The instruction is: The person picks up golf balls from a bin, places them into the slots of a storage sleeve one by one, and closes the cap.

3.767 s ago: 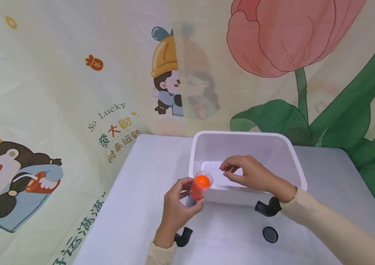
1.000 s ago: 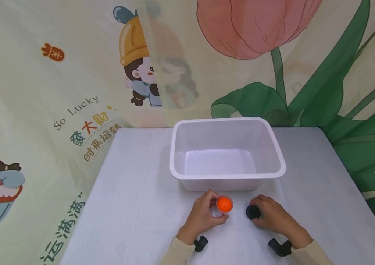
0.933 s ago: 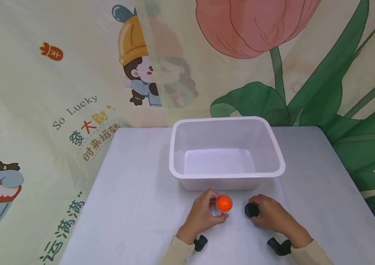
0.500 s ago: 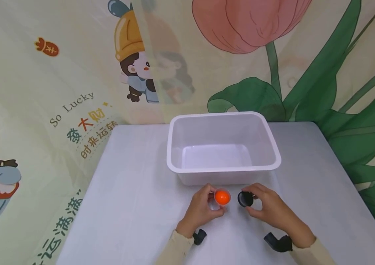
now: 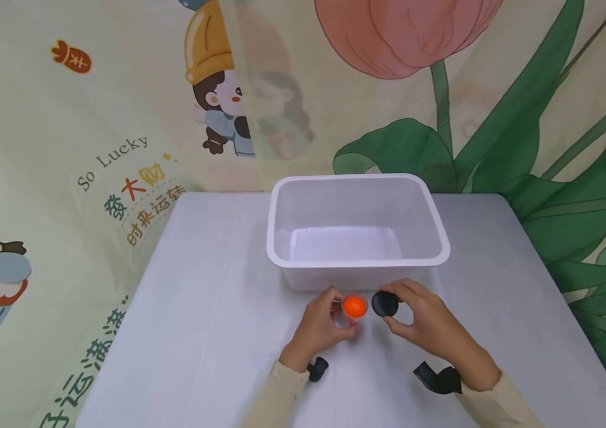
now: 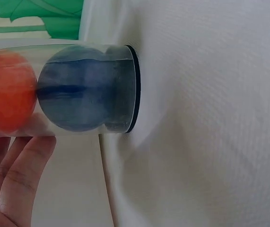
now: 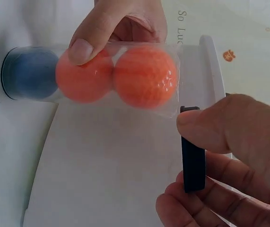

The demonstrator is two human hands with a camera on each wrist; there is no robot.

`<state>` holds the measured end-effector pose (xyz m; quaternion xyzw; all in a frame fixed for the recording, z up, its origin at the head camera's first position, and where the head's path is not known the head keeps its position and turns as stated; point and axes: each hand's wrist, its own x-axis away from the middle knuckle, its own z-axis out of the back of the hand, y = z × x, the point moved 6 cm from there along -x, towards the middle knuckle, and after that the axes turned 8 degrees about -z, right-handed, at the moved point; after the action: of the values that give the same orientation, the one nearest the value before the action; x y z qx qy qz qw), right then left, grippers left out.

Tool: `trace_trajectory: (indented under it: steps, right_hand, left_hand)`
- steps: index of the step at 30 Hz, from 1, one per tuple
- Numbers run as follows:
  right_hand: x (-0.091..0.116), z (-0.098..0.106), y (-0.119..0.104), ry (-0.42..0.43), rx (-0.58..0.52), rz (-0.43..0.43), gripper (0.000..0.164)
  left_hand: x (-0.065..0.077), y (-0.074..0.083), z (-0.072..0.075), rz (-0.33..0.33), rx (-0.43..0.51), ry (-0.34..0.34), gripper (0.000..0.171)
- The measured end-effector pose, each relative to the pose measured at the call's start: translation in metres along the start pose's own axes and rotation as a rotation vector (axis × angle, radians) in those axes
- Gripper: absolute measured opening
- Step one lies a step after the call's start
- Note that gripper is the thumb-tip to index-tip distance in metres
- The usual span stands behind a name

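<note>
My left hand (image 5: 316, 326) grips a clear plastic tube (image 6: 118, 90) with a dark base, upright in front of the tub. Stacked inside are a blue ball (image 7: 35, 73) at the bottom and two orange balls (image 7: 146, 78) above it. The top one is dimpled, like a golf ball. The tube's mouth is uncovered. Between thumb and fingers my right hand (image 5: 428, 315) pinches a round black lid (image 5: 385, 304). It hangs just right of the mouth, with a small gap visible in the head view. Whether the base touches the cloth I cannot tell.
Behind both hands stands a white rectangular tub (image 5: 359, 263), with nothing visible inside. A white cloth (image 5: 212, 333) covers the table. A printed curtain (image 5: 137, 89) closes off the back and left. Black wrist mounts (image 5: 438, 379) stick out from the sleeves.
Earlier the right hand was over the tub and the lid lay on the table. It now holds the lid, brought left to the tube's mouth. The left hand has kept its grip; the tube was tilted before.
</note>
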<state>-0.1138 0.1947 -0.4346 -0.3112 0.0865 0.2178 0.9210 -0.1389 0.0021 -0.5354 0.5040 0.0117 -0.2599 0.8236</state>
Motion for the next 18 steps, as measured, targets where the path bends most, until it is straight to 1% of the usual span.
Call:
trace_trajectory:
  steps: [5,8,15,18]
  right_hand:
    - [-0.004,0.0,-0.004,-0.007,0.005,0.005,0.063]
    - [-0.006,0.001,-0.006,-0.002,0.009,0.026,0.061]
    - [-0.01,0.001,-0.01,-0.021,0.032,0.04,0.058]
    - [-0.012,0.001,-0.013,-0.017,0.053,0.067,0.06]
  left_hand:
    - [0.0,0.001,0.002,0.004,0.002,-0.009,0.046]
    - [-0.001,0.001,0.003,0.006,0.01,-0.01,0.045]
    - [-0.001,-0.001,0.004,0.035,0.047,-0.02,0.045]
    - [-0.001,-0.002,0.003,0.044,0.052,-0.028,0.045]
